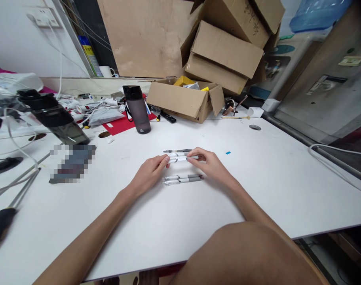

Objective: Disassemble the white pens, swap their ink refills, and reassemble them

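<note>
Both of my hands meet over the middle of the white table (133,221). With fingertips pinched, my left hand (152,169) grips the left end of a white and grey pen (178,159). My right hand (209,163) has its fingers closed on the other end. Another white pen lies close against the far side of this one; whether it is held too, I cannot tell. Just beyond lies a dark pen (177,151), its right end near my right fingers. On the near side, two white and grey pens (183,180) lie side by side on the table.
A dark bottle (137,111) stands at the back, beside an open cardboard box (180,99) and a black remote (168,116). On the left are a second bottle (57,120), a blurred-out object (75,164) and cables. A blue scrap (228,152) lies right of my hands.
</note>
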### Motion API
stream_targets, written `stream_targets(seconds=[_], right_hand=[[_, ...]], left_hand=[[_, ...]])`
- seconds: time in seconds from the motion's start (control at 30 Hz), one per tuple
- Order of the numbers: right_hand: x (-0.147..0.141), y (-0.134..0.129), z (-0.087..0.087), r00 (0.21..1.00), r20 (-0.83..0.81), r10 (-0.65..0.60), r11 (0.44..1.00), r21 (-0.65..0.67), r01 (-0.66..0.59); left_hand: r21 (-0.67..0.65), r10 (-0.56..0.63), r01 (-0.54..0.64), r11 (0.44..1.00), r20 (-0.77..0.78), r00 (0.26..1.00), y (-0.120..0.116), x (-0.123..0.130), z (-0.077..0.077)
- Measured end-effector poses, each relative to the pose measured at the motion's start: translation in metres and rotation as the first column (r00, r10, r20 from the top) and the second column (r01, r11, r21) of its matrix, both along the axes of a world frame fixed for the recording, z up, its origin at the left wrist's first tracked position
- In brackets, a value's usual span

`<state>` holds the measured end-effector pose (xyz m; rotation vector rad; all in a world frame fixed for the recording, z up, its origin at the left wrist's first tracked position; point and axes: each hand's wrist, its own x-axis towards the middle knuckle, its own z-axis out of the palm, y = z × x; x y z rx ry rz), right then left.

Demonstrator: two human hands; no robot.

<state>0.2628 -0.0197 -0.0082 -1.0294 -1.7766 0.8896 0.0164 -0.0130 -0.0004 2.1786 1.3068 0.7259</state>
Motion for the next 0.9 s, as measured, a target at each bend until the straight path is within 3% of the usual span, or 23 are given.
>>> stream_targets(seconds=[0.27, 0.43, 0.63, 0.9], right_hand=[[-0.0009, -0.0002, 0.0003, 1.0, 0.006, -0.031, 0.999, -0.024, 0.031], [-0.0004, -0.0007, 0.0024, 1.0, -0.004, 0.01, 0.998, 0.066, -0.01], [-0.0008, -0.0017, 0.0042, 1.0, -0.015, -0.018, 0.999, -0.03, 0.018], [-0.0014, 0.0025, 0.0032, 0.993, -0.118, 0.014, 0.998, 0.066, -0.007]], left_hand=[[0.021, -0.028, 0.028, 0.999, 0.016, 0.999, 0.0004, 0.0002, 0.0009], [-0.039, -0.024, 0.026, 0.999, 0.062, 0.998, 0.0002, 0.0001, 0.0021], [-0.092, 0.017, -0.007, 0.996, 0.114, 0.993, 0.0005, -0.001, 0.001], [-0.172, 0.027, 0.002, 0.985, 0.165, 0.986, 0.003, -0.0016, -0.002]])
